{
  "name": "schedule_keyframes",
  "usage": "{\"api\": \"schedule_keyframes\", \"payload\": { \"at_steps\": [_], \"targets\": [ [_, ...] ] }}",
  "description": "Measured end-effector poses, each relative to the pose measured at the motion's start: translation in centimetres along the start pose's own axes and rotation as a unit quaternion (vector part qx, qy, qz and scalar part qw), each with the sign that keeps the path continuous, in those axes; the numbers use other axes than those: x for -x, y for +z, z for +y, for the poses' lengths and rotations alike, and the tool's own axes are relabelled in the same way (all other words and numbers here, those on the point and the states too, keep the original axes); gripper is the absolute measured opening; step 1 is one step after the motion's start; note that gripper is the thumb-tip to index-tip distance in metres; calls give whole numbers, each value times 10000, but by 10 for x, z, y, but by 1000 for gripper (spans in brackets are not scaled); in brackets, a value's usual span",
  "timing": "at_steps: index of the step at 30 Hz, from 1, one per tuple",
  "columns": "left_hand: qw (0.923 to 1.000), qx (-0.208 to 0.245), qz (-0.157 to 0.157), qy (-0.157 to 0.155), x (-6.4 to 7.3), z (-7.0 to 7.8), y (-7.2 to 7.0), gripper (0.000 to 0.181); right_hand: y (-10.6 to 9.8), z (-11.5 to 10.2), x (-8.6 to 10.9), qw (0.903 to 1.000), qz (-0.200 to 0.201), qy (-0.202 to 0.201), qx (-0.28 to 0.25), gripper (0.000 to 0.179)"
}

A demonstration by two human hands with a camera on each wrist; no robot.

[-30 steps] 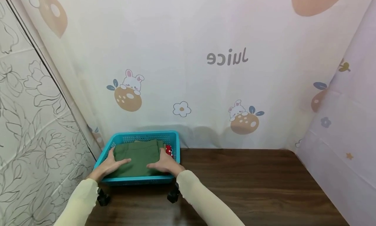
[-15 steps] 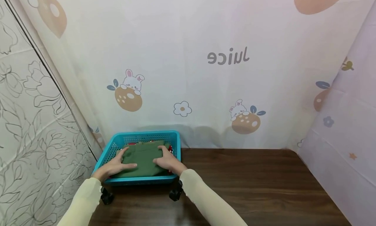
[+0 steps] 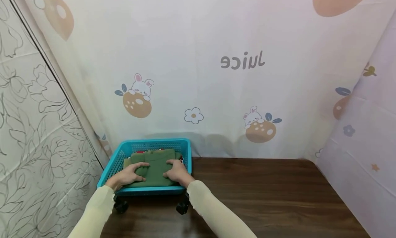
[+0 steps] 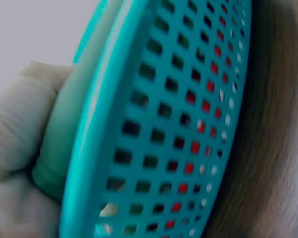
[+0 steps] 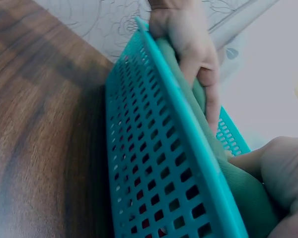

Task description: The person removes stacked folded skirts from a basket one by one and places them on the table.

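Note:
A folded green cloth garment point(image 3: 159, 169) lies in a turquoise plastic basket point(image 3: 144, 188) at the left of the table. My left hand point(image 3: 128, 175) rests on the garment's left part, thumb and forefinger extended over it. At the right part, my right hand point(image 3: 178, 171) touches the cloth with thumb and fingers spread apart. In the right wrist view, the left hand point(image 5: 193, 54) shows long straight fingers on the green cloth point(image 5: 238, 183). The left wrist view has the cloth point(image 4: 59, 153) bulging beside the basket rim. Some fingertips are hidden.
Red and white items show through the holes of the basket wall point(image 4: 184, 124). The dark wooden table point(image 3: 263, 193) extends to the right. A printed curtain point(image 3: 210, 93) hangs right behind the basket, and a floral panel point(image 3: 40, 138) borders the left side.
My left hand has moved right, further over the garment. The garment's left side has shifted right, uncovering red cloth behind it and lighter green cloth at its left. My right hand stays near the right side.

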State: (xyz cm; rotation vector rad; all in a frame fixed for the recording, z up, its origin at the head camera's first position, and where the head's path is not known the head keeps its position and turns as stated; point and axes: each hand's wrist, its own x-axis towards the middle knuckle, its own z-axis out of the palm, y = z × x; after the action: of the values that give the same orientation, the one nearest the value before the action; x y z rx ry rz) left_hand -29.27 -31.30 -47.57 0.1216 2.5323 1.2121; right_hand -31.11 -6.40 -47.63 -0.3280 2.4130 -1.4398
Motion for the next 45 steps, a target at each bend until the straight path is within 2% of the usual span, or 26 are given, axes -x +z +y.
{"api": "schedule_keyframes", "payload": {
  "at_steps": [7, 11, 18, 22, 33, 38, 45],
  "targets": [
    [9974, -21, 719, -102, 9, 1, 8, 68, 0, 1, 0, 9993, 210, -293, 130, 47],
    [9953, 115, 951, 113, 13, 1, 8, 68, -8, -1, 0, 9990, 4, -395, -189, 50],
    [9910, 277, 1250, 386, 13, 17, 8, 69, -34, -6, 2, 9966, -69, -735, -375, 57],
    [9871, 283, 1460, 595, 12, 31, 15, 69, -52, -2, 8, 9950, -71, -924, -381, 60],
    [9762, 618, 1620, 1303, 6, 69, 53, 69, -103, 17, 31, 9931, 197, -1159, -28, 72],
    [9753, 669, 1526, 1449, 3, 84, 69, 71, -124, 24, 43, 9911, 343, -1232, 363, 73],
    [9720, 703, 1456, 1703, -2, 110, 90, 71, -152, 35, 57, 9877, 496, -1340, 632, 77]
  ]
}}
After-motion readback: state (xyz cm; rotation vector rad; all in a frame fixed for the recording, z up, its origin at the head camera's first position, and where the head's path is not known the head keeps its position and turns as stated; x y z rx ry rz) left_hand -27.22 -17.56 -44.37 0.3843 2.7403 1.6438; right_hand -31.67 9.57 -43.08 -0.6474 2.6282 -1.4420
